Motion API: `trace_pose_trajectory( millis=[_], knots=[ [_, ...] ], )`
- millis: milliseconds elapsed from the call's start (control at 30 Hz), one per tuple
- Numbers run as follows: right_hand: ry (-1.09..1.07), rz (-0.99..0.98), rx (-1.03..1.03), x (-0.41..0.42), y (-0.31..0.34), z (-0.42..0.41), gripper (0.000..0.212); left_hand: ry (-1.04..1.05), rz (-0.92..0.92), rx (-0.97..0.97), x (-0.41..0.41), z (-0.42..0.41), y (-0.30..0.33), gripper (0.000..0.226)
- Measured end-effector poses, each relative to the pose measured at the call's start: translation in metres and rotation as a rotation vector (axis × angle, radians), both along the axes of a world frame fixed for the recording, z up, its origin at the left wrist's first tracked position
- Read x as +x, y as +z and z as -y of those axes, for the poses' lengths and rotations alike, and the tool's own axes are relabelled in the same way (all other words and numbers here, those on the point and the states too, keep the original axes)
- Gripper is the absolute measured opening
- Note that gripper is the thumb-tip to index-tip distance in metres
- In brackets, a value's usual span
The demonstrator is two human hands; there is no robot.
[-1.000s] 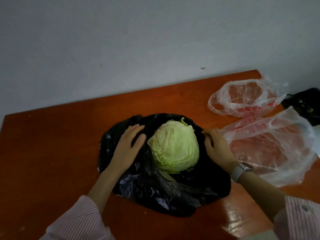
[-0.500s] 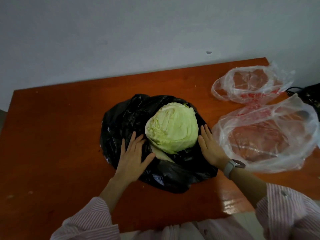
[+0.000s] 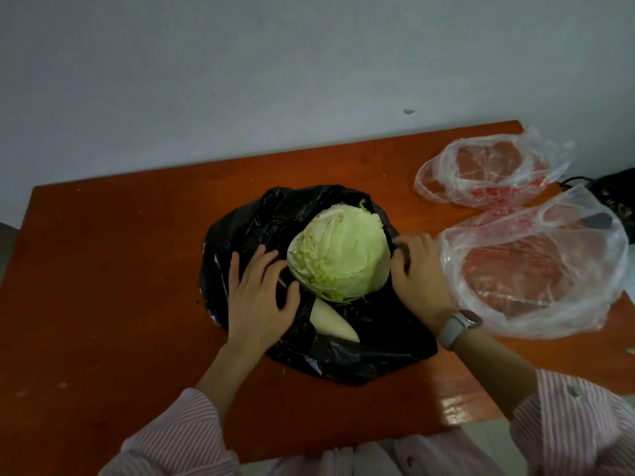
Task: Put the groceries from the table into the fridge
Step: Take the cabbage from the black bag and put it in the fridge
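A pale green cabbage sits in the middle of a crumpled black plastic bag on the orange-brown table. A white wedge-shaped piece lies on the bag just in front of the cabbage. My left hand rests flat on the bag at the cabbage's left, fingers spread, holding nothing. My right hand is at the cabbage's right side with its fingers curled against the bag's edge; whether it pinches the plastic is unclear.
Two clear plastic bags lie on the table's right part, one at the back and a larger one beside my right hand. Something dark sits past the table's right edge. A grey wall stands behind the table.
My right hand went from lying flat beside the cabbage to curling at the bag's edge higher up. My left hand shifted slightly. The white piece shows more.
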State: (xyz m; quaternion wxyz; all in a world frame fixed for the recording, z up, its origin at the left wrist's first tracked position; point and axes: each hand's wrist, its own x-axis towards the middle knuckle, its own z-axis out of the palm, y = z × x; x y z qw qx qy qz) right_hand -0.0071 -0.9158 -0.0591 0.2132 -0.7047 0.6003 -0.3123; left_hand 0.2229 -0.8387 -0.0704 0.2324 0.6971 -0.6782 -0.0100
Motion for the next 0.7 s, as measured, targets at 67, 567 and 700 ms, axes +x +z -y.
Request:
trace_pose_trajectory(
  millis=[67, 567, 700],
  knots=[
    [0.126, -0.054, -0.128, 0.02, 0.019, 0.012, 0.04, 0.01, -0.038, 0.022, 0.001, 0.011, 0.004, 0.049],
    [0.28, -0.107, -0.06, -0.035, 0.016, -0.011, 0.053, -0.252, -0.254, 0.261, -0.035, 0.056, 0.021, 0.072],
    [0.105, -0.067, -0.009, -0.049, 0.016, -0.039, 0.056, -0.367, -0.3, 0.325, -0.066, 0.061, 0.014, 0.071]
  ],
)
